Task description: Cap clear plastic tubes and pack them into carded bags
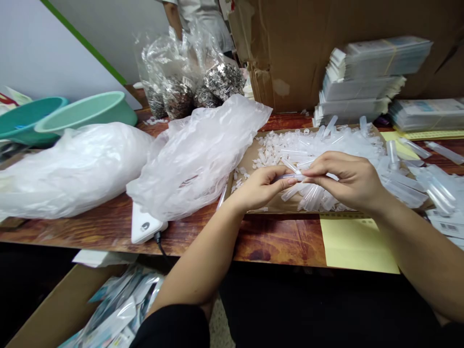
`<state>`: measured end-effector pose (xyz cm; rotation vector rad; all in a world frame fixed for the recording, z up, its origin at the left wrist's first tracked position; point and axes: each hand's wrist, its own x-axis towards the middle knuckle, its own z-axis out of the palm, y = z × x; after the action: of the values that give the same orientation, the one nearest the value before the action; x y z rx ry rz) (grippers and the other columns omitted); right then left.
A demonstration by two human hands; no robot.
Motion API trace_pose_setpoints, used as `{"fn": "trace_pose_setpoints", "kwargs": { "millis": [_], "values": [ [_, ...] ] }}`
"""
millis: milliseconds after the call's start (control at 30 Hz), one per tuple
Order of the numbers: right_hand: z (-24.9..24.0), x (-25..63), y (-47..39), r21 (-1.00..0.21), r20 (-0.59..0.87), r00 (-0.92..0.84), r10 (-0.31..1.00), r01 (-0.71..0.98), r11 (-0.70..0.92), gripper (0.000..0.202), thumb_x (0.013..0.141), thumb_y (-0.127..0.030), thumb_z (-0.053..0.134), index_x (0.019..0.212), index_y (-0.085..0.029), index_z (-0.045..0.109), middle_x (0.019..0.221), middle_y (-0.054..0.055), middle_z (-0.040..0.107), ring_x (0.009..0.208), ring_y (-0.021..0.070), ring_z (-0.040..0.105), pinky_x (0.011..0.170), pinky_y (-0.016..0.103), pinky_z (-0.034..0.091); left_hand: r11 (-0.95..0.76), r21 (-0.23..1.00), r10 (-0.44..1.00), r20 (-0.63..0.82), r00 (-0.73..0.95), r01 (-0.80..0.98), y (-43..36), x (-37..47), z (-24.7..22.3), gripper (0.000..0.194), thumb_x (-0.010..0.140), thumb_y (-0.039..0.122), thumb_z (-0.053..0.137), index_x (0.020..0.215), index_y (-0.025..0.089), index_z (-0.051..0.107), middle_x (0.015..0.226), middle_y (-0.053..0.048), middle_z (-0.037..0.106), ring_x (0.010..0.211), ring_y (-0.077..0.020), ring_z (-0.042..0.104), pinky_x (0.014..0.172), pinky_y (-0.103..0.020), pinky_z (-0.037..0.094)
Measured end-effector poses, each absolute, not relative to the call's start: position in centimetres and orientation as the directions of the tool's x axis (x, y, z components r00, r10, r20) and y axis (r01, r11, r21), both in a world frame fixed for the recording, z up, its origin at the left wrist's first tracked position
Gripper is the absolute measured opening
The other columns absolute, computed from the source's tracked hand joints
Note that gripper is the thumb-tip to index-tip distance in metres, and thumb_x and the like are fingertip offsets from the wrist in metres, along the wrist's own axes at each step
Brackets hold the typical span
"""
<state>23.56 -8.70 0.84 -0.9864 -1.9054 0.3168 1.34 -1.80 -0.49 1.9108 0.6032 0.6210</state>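
Note:
Over a shallow cardboard tray [261, 210], my left hand [263, 186] pinches a clear plastic tube [289, 177] between thumb and fingers. My right hand [346, 180] meets it at the tube's right end, thumb and fingertips closed on a small whitish plastic piece [298, 171] that they partly hide. Beneath and behind both hands, the tray holds a heap of clear tubes [337, 142]. Small white plastic caps [270, 147] are gathered at its left side.
Crumpled plastic bags [203, 154] lie left of the tray, beside a white phone-like device [145, 226] with a cable. Green basins [90, 113], bags of metal pieces [221, 79] and banded card stacks [358, 87] stand behind. Yellow paper [357, 244] overhangs the front edge. A person [203, 19] stands beyond.

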Motion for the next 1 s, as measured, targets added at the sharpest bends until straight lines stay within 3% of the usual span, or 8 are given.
{"fn": "trace_pose_setpoints", "kwargs": {
  "millis": [167, 400, 533, 700, 833, 933, 1000],
  "values": [
    [1.8, 24.2, -8.2, -0.723, 0.426, -0.149, 0.893, 0.537, 0.435, 0.017, 0.086, -0.042, 0.077, 0.092, -0.026, 0.080, 0.083, 0.002, 0.078, 0.074, 0.0185, 0.071, 0.073, 0.034, 0.056, -0.368, 0.917, 0.654, 0.137, 0.744, 0.156, -2.0, 1.5, -0.4, 0.035, 0.095, 0.050, 0.062, 0.101, 0.018, 0.074, 0.100, -0.006, 0.075, 0.096, -0.0206, 0.067, 0.092, -0.033, 0.051],
    [2.8, 24.9, -7.7, -0.537, 0.423, -0.357, 0.833, 0.642, 0.547, 0.023, 0.093, -0.038, 0.063, 0.075, -0.029, 0.073, 0.073, 0.001, 0.074, 0.064, 0.0178, 0.065, 0.063, 0.033, 0.049, -0.412, 0.903, 0.701, 0.228, 0.676, 0.123, -2.5, 2.0, -0.8, 0.026, 0.095, 0.043, 0.064, 0.098, 0.021, 0.077, 0.097, -0.005, 0.078, 0.093, -0.0207, 0.070, 0.088, -0.030, 0.052],
    [2.4, 24.4, -7.7, -0.540, 0.431, -0.361, 0.827, 0.631, 0.557, 0.027, 0.094, -0.036, 0.062, 0.069, -0.028, 0.069, 0.067, 0.000, 0.071, 0.059, 0.0157, 0.062, 0.059, 0.031, 0.047, -0.507, 0.847, 0.702, 0.300, 0.646, 0.157, -2.8, 2.0, -0.7, 0.021, 0.095, 0.037, 0.064, 0.096, 0.021, 0.077, 0.094, -0.007, 0.078, 0.088, -0.0205, 0.069, 0.086, -0.031, 0.051],
    [2.5, 23.4, -7.2, -0.707, 0.350, -0.299, 0.888, 0.537, 0.459, 0.031, 0.092, -0.042, 0.068, 0.069, -0.022, 0.070, 0.063, 0.001, 0.070, 0.057, 0.0134, 0.062, 0.057, 0.028, 0.045, -0.625, 0.739, 0.689, 0.370, 0.623, 0.253, -2.8, 1.8, -0.5, 0.020, 0.097, 0.035, 0.061, 0.096, 0.020, 0.075, 0.089, -0.007, 0.074, 0.084, -0.0208, 0.067, 0.082, -0.032, 0.051],
    [3.0, 23.5, -5.6, -0.861, 0.093, -0.298, 0.950, 0.454, 0.228, 0.044, 0.085, -0.061, 0.073, 0.071, -0.018, 0.073, 0.059, 0.002, 0.068, 0.052, 0.0129, 0.060, 0.050, 0.027, 0.042, -0.689, 0.660, 0.675, 0.432, 0.599, 0.300, -2.1, 1.5, -0.6, 0.020, 0.097, 0.035, 0.060, 0.099, 0.020, 0.074, 0.092, -0.008, 0.074, 0.086, -0.0211, 0.065, 0.085, -0.033, 0.050],
    [3.2, 23.6, -3.9, -0.777, 0.024, -0.341, 0.940, 0.585, 0.232, 0.039, 0.087, -0.057, 0.072, 0.075, -0.019, 0.075, 0.064, 0.002, 0.071, 0.055, 0.0131, 0.061, 0.053, 0.027, 0.042, -0.653, 0.680, 0.719, 0.420, 0.553, 0.332, -1.1, 1.0, -0.8, 0.023, 0.097, 0.039, 0.060, 0.102, 0.021, 0.073, 0.095, -0.007, 0.073, 0.090, -0.0214, 0.064, 0.087, -0.033, 0.049],
    [3.1, 23.3, -2.9, -0.572, 0.067, -0.304, 0.950, 0.769, 0.286, 0.025, 0.089, -0.043, 0.073, 0.079, -0.021, 0.077, 0.070, 0.002, 0.073, 0.063, 0.0147, 0.064, 0.058, 0.028, 0.043, -0.591, 0.741, 0.772, 0.403, 0.492, 0.320, -0.5, 0.6, -1.0, 0.025, 0.099, 0.042, 0.057, 0.105, 0.022, 0.071, 0.103, -0.007, 0.074, 0.098, -0.0221, 0.064, 0.092, -0.033, 0.048]
  ]
}}
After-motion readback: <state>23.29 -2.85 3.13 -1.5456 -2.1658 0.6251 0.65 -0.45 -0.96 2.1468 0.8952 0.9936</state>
